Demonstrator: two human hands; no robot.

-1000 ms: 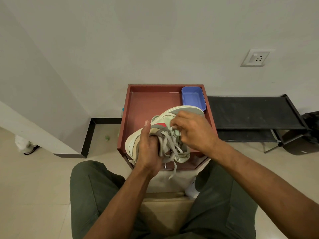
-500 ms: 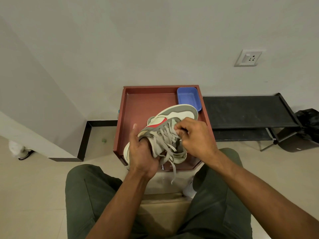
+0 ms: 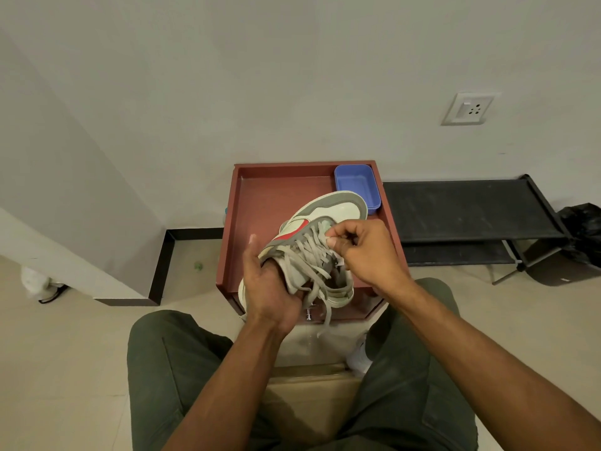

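Observation:
A white and grey high-top sneaker [image 3: 338,211] with a red side mark is held above a small reddish-brown table [image 3: 279,196], toe pointing away and to the right. My left hand [image 3: 270,288] grips the sneaker at its heel and ankle collar, fingers curled into the opening. My right hand [image 3: 364,252] pinches a grey shoelace [image 3: 309,255] at the upper eyelets between thumb and fingertips. Loose lace ends [image 3: 327,315] dangle below the shoe.
A blue plastic tray [image 3: 356,182] sits in the table's back right corner. A black low rack [image 3: 461,209] stands to the right along the wall, with a black bag [image 3: 582,229] beyond it. My knees in green trousers flank a cardboard box [image 3: 309,395] on the floor.
The sneaker has tilted so its laced front faces up more, and my right hand has shifted slightly right along the laces. My view has drifted a little.

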